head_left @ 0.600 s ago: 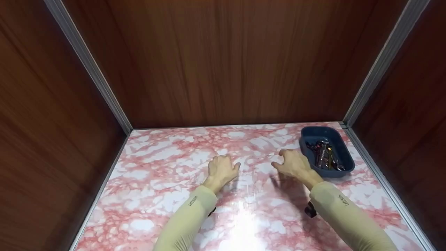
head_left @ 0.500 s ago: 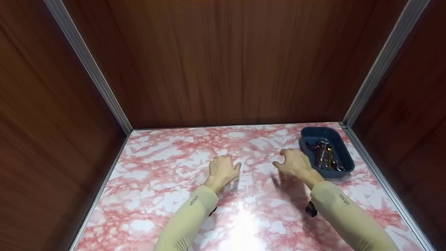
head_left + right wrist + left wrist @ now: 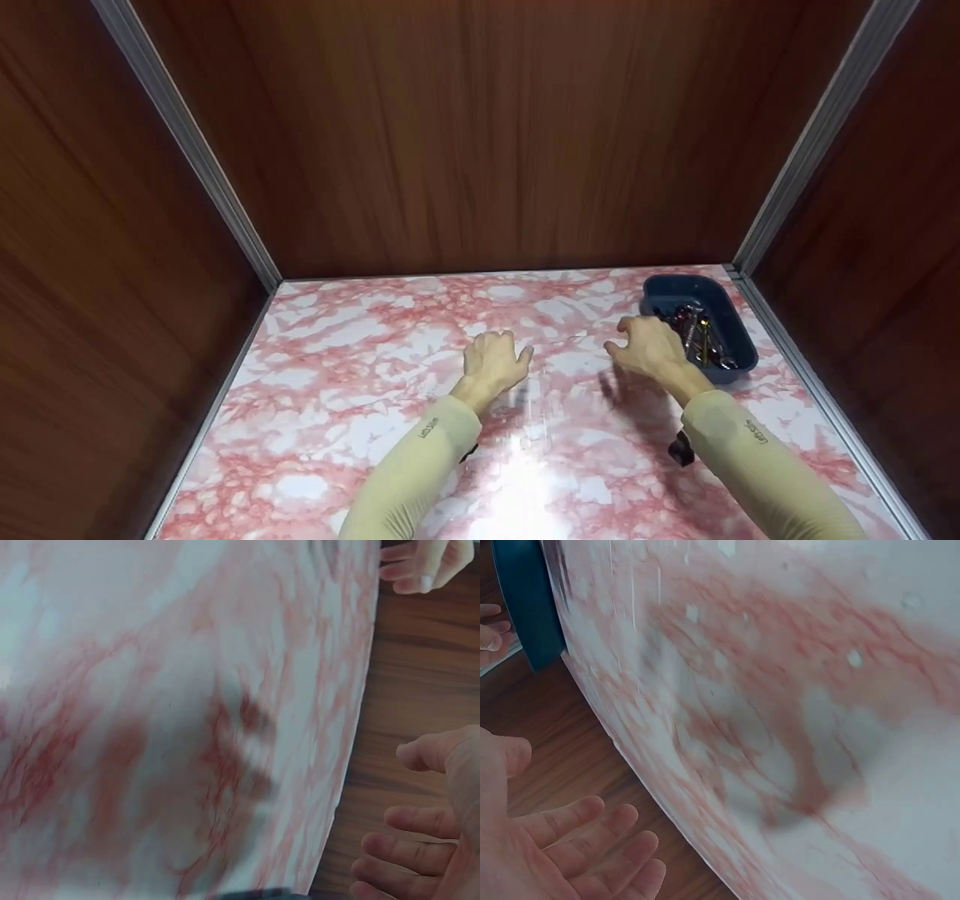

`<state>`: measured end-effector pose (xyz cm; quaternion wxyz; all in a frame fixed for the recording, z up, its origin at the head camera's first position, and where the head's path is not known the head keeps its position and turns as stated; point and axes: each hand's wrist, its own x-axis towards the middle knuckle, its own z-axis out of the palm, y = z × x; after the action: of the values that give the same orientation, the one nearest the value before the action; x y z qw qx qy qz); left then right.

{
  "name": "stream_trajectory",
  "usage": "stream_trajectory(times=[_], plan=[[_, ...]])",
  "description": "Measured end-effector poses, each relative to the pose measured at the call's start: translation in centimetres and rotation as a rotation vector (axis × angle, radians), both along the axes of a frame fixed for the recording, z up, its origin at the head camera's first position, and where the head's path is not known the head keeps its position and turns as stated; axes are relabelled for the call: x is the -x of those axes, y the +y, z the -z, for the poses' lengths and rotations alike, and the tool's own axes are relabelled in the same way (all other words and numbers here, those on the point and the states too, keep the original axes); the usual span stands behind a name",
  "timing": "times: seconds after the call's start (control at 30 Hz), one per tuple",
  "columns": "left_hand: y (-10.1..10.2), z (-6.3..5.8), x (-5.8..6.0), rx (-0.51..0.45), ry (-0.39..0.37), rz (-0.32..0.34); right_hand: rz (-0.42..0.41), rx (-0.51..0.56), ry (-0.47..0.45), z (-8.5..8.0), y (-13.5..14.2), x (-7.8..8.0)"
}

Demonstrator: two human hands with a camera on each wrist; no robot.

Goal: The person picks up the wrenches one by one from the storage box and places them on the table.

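Above the middle of the marbled table (image 3: 360, 375) hovers my left hand (image 3: 493, 361), its fingers loosely bent and holding nothing. In the left wrist view that hand (image 3: 577, 847) shows a bare palm with relaxed fingers. My right hand (image 3: 651, 346) is just left of the blue bin (image 3: 739, 330) and hides part of its near left side. Relaxed and apart, the fingers of the right hand (image 3: 420, 832) hold nothing in the right wrist view. Inside the bin lie several shiny wrenches (image 3: 691, 324), and one yellow-gold tool (image 3: 703, 341).
Dark wood panels (image 3: 480, 150) close off the back and both sides. Metal rails (image 3: 217, 180) run along their corners and the table's sides. A bright glare (image 3: 517, 487) lies on the near part of the table. Light sleeves (image 3: 412, 472) cover the forearms.
Both hands have shifted slightly to the right. The right hand now covers more of the bin's left side. The view has tilted a little, and the bin and tools stay in place.
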<state>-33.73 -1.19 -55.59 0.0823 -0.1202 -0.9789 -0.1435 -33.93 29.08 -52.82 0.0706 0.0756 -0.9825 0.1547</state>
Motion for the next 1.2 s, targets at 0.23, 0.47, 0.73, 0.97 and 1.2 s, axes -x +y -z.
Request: stream_trajectory(times=[0.23, 0.47, 0.73, 0.97, 1.2], plan=[[1.4, 0.0, 0.0, 0.015, 0.019, 0.017, 0.013, 0.013, -0.016, -0.2, 1.4, -0.1], [2.8, -0.1, 0.1, 0.055, 0.047, 0.027, 0.034, 0.001, 0.003, -0.4, 2.6, -0.1], [4.5, 0.0, 0.0, 0.093, 0.06, 0.055, 0.067, -0.002, 0.017, -0.6, 4.1, -0.3], [6.2, 0.0, -0.2, 0.099, 0.051, 0.066, 0.103, 0.01, 0.018, -0.4, 5.4, -0.4], [8.2, -0.1, -0.5, 0.09, 0.046, 0.057, 0.134, 0.013, 0.018, 0.0, 7.0, -0.9]])
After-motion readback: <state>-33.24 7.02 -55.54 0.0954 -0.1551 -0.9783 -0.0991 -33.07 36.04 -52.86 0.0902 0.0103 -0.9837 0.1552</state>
